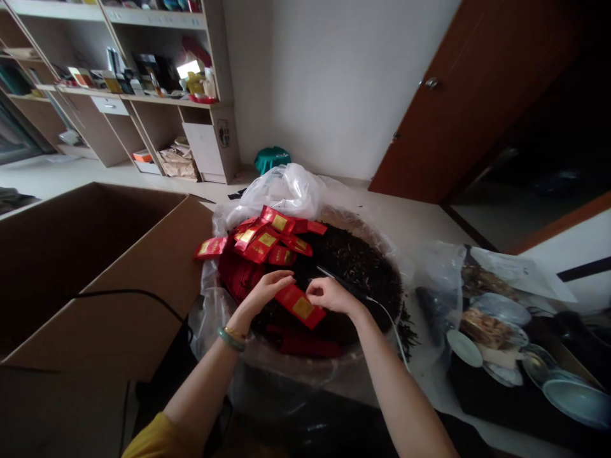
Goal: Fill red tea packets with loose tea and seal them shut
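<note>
My left hand (265, 289) and my right hand (327, 294) both pinch one red packet with a gold label (300, 306), held over a wide round basket (377, 238) lined with clear plastic and filled with dark loose tea leaves (356, 264). A heap of several more red packets (265, 240) lies on the basket's far left side. A green bangle circles my left wrist. A thin dark tool with a white cable (344, 284) rests on the leaves just beyond my right hand.
A big open cardboard box (95, 267) stands to the left, a black cable across its flap. Plates and bowls (496, 343) sit on a plastic sheet at right. Shelves with goods line the far wall; a brown door stands open at right.
</note>
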Motion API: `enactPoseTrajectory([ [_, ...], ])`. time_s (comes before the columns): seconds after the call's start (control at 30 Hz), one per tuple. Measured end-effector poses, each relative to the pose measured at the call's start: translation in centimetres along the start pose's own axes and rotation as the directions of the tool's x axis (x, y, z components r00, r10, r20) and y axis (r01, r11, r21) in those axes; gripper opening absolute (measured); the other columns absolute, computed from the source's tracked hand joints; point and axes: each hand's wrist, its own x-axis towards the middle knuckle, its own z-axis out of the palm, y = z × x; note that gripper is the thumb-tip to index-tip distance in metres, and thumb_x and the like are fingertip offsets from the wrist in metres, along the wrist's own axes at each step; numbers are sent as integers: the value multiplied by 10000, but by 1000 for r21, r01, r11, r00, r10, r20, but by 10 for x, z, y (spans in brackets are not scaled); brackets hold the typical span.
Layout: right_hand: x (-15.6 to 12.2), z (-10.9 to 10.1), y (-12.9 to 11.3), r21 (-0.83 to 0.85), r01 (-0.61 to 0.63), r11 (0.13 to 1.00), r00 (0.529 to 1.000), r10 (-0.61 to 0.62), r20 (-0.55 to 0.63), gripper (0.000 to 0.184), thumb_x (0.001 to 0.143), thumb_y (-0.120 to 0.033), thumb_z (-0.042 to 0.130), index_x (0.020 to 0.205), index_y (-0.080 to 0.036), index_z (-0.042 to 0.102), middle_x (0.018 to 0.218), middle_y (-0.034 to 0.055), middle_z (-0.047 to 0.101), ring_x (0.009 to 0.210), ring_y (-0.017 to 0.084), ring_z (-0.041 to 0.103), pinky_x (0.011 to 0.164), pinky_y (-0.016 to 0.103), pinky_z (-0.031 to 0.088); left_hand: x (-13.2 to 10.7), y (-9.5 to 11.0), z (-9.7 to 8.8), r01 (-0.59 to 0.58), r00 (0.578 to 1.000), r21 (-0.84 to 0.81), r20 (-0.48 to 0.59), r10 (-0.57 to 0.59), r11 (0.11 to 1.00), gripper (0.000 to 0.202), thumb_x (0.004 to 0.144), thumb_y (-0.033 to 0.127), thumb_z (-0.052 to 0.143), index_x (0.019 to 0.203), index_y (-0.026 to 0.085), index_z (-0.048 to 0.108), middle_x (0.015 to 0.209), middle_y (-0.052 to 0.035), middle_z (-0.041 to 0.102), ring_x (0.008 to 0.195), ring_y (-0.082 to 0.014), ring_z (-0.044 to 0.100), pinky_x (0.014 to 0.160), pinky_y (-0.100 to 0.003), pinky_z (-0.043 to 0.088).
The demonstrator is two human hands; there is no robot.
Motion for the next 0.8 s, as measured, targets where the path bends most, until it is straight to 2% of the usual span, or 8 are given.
enactPoseTrajectory([
  [0.1,-1,-5,1,193,-89,977,996,91,-1,138,739,-294,540,727,-162,579,472,-53,534,393,94,489,396,202,407,-8,0,2,-14,997,-71,70,19,997,541,589,425,804,1023,133,664,968,-80,718,863,-215,661,788,-326,515],
  [0.17,0,-2,0,183,-71,981,997,77,-21,153,756,-294,531,793,-154,582,525,-38,560,429,106,532,426,226,463,-10,1,7,-25,998,-99,53,30,995,506,591,462,788,950,123,681,885,-69,723,794,-210,665,752,-330,522],
  [0.23,1,3,-4,33,27,999,986,-22,-164,252,747,-249,552,974,-150,597,720,15,642,527,120,585,533,280,535,-10,1,13,-46,999,-71,20,47,996,479,587,497,771,877,123,695,779,-49,714,714,-202,654,697,-321,520],
  [0.3,1,7,-10,-213,161,964,917,-225,-328,483,736,-192,580,1216,-187,528,1028,84,644,728,158,631,716,351,565,-9,3,18,-71,997,12,15,71,997,443,590,495,760,838,133,704,710,-26,697,666,-191,632,646,-298,505],
  [0.4,0,9,-17,-520,287,804,801,-499,-330,593,784,-153,573,1355,-250,447,1263,104,550,1066,234,558,929,420,504,-8,5,21,-126,992,167,11,126,978,352,630,462,731,754,133,697,643,1,661,613,-157,580,584,-250,461],
  [0.47,0,10,-19,-611,303,731,772,-565,-293,509,833,-151,539,1330,-253,496,1231,98,580,1108,249,524,957,433,486,-7,5,21,-170,984,248,-8,177,954,317,650,441,711,678,127,669,595,20,623,576,-129,533,545,-220,420],
  [0.63,0,13,-18,-666,277,692,709,-616,-345,353,910,-163,455,1231,-219,594,1129,101,639,1032,230,545,927,404,487,-3,-1,22,-218,970,289,-39,239,932,259,671,385,671,638,131,631,559,41,582,548,-106,491,526,-201,390],
  [0.8,-1,18,-22,-679,228,698,674,-616,-407,191,905,-202,492,858,-191,677,887,98,635,901,225,531,807,376,487,0,-6,22,-234,964,328,-41,261,915,225,706,338,640,801,140,693,726,-24,692,662,-169,605,614,-238,460],
])
